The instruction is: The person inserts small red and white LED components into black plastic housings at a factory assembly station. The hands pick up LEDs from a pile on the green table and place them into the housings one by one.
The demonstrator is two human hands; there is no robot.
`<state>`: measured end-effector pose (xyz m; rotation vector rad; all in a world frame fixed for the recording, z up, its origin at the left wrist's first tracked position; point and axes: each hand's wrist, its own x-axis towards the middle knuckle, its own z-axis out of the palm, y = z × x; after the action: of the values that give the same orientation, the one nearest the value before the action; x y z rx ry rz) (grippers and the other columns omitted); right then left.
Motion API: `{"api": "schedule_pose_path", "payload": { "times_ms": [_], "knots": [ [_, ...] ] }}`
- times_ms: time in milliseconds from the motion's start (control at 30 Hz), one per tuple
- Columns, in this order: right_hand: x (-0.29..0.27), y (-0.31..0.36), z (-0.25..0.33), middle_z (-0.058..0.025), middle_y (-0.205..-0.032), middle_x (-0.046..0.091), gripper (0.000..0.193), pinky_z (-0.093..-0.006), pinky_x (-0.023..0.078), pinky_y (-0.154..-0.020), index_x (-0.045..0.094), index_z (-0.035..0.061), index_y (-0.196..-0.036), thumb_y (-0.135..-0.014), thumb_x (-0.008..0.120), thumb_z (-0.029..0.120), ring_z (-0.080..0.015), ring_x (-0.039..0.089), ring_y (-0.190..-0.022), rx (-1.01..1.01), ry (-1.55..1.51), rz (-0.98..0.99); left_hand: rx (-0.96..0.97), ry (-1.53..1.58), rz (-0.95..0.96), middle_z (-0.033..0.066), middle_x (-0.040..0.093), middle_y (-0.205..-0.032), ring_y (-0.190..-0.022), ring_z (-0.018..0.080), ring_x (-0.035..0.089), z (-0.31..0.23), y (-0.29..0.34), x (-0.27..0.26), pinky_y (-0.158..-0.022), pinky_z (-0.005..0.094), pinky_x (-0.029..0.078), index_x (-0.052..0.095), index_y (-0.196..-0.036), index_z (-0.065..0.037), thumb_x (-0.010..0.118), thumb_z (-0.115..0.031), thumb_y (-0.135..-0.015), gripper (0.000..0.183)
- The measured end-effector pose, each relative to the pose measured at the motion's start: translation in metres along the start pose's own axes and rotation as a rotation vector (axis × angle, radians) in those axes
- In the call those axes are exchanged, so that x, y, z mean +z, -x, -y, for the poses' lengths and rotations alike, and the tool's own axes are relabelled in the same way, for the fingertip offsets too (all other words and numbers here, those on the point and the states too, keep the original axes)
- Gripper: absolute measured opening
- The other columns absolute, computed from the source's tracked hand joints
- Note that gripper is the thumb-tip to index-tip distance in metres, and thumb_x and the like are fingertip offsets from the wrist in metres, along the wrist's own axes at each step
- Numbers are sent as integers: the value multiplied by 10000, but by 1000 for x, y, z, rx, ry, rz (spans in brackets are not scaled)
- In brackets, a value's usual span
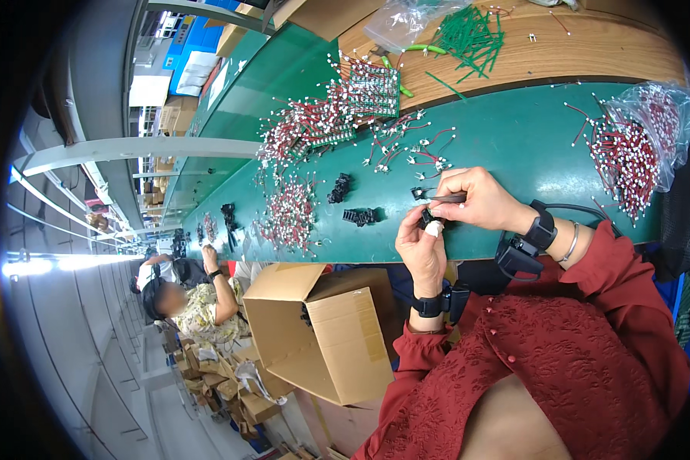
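My left hand [420, 247] pinches a small black plastic part [426, 217] above the green bench; a white cover [434, 228] wraps one fingertip. Close against it, my right hand [479, 201] grips a slim dark tool that looks like tweezers [451, 198], its tip pointing at the part. The fingers partly hide where tool and part meet. Just beyond the tip lies another small black piece [418, 192]. To the left on the bench sit two black connector-like blocks, one nearer [359, 217] and one farther [339, 188].
Red-wired white connectors lie in a pile [287, 215], around green circuit boards [374, 88], and in a plastic bag [655, 115] at right. Green strips [471, 38] rest on a wooden board [590, 46]. An open carton [349, 337] stands beside the bench; another person [203, 307] works farther left.
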<state>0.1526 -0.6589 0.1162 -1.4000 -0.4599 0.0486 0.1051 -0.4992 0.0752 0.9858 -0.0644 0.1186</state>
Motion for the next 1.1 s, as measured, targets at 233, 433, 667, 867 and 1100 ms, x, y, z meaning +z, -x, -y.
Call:
{"api": "schedule_pose_path", "payload": {
  "times_ms": [233,433,667,867,1100],
  "knots": [
    [0,4,6,-81,-654,498,89,-303,392,-524,593,-14,-731,-704,661,36,-203,501,-574,-39,113,0,90,-115,-4,117,568,-1097,-978,192,566,1,1,4,-823,300,490,561,-1103,30,608,80,-773,338],
    [3,4,6,-82,-641,508,65,-314,407,-531,599,-10,-736,-697,649,3,-217,530,-595,-135,152,-9,115,-160,-25,115,564,-1091,-988,193,557,3,2,4,-834,308,484,564,-1102,30,591,96,-776,333],
    [6,5,1,-47,-653,526,40,-259,401,-529,611,-8,-738,-740,636,22,-100,495,-593,-15,25,-39,96,-112,-53,115,574,-1088,-973,207,571,3,3,4,-867,337,478,555,-1103,40,573,80,-794,312],
    [10,4,3,-37,-624,491,62,-262,382,-522,613,-4,-725,-742,630,53,-109,459,-566,291,-216,4,54,31,-74,115,575,-1085,-981,195,560,-1,3,6,-888,321,465,565,-1092,38,568,92,-788,309],
    [9,5,-2,-42,-637,512,58,-263,393,-547,614,-11,-727,-733,627,46,-107,474,-592,59,-69,-30,84,-69,29,119,574,-1104,-989,193,560,-1,-2,2,-867,304,472,565,-1107,21,576,94,-783,333]
  ]
}}
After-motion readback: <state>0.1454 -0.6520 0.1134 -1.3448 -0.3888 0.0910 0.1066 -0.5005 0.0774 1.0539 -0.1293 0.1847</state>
